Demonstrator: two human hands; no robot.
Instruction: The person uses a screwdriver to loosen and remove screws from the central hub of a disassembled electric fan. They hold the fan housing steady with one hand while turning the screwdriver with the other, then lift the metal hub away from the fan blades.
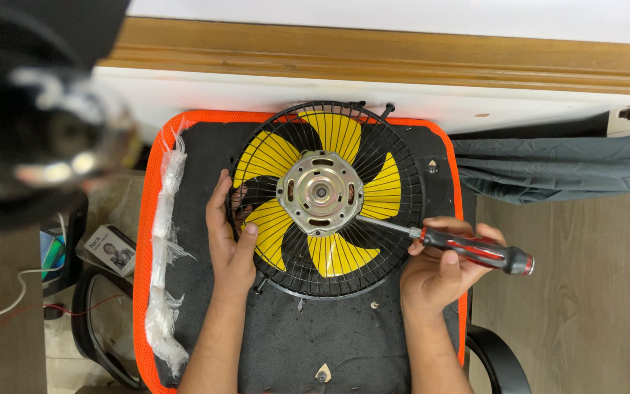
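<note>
The fan (324, 198) is being steadied on the black seat (286, 343) by the left hand (229, 244), clasped on its wire guard (246, 252) — a screwdriver (452, 244) is being gripped by the right hand (442, 270), tip at the motor hub (320, 192). Judged: a hub screw is being worked; the tip seating squarely is needed.
</note>
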